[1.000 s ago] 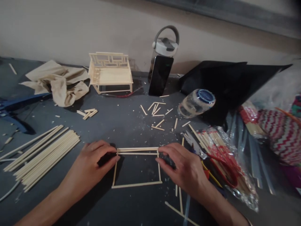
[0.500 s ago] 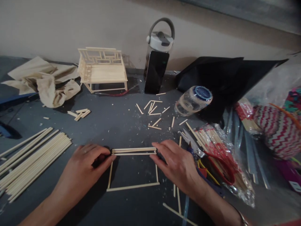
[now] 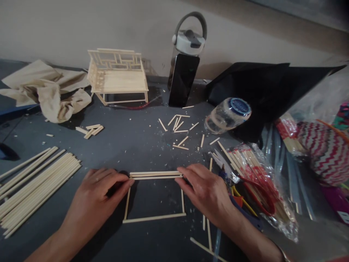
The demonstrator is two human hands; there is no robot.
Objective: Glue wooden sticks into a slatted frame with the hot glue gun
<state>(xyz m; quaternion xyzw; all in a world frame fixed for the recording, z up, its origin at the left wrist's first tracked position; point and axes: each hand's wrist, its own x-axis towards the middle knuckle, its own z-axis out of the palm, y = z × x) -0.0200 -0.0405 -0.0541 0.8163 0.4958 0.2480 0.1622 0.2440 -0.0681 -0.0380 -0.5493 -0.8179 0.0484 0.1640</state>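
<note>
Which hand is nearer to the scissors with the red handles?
Right. The right hand, at the right end of the stick frame, is just left of the scissors; the left hand, at the frame's left end, is farther away.

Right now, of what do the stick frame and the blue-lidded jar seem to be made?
The stick frame looks like bare wood or bamboo: pale, matte sticks. The blue-lidded jar is clear and glossy, with highlights; glass or plastic, I cannot tell.

A black phone (image 3: pixel 183 80) leans against a lidded bottle (image 3: pixel 190 43).
</note>
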